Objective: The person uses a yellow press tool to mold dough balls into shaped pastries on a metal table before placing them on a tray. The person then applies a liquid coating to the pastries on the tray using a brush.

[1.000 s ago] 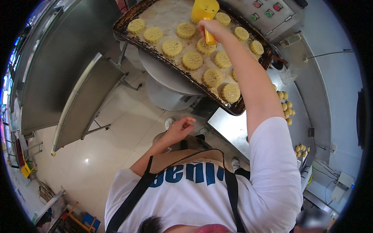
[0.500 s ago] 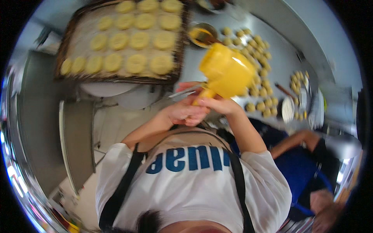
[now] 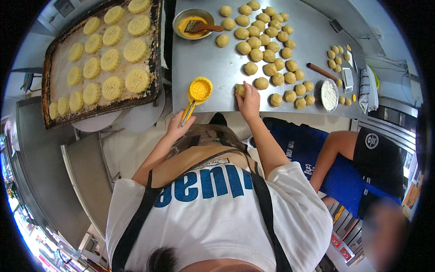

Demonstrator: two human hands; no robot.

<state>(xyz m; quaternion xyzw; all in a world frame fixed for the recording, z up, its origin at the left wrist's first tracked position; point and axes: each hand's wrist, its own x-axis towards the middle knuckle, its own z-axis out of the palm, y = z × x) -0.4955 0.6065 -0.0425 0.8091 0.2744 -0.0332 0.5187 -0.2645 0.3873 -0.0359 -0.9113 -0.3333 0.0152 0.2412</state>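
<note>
My left hand (image 3: 177,124) is wrapped round the handle of a yellow mooncake mould (image 3: 194,100). Its patterned round cavity faces up, and a thin grey strip runs along the handle. At the front edge of the steel table, my right hand (image 3: 249,102) grips a pale yellow dough ball (image 3: 239,90), partly hidden by the fingers. Another dough ball (image 3: 261,83) sits just right of that hand, and several more spread beyond it. To the left, a dark-rimmed baking tray (image 3: 158,59) bears rows of flat round stamped cakes (image 3: 110,60).
A metal bowl (image 3: 177,32) with yellow liquid and a wooden-handled brush (image 3: 204,27) stands beside the tray. On the right are a bowl of white powder (image 3: 329,95), a wooden rod (image 3: 322,72) and a small white scale (image 3: 347,80). A person in blue (image 3: 335,181) sits at the right.
The two hands have come apart. The mould has swung down to the left with its cavity now up, and my right hand has left it and taken a dough ball. The view has shifted.
</note>
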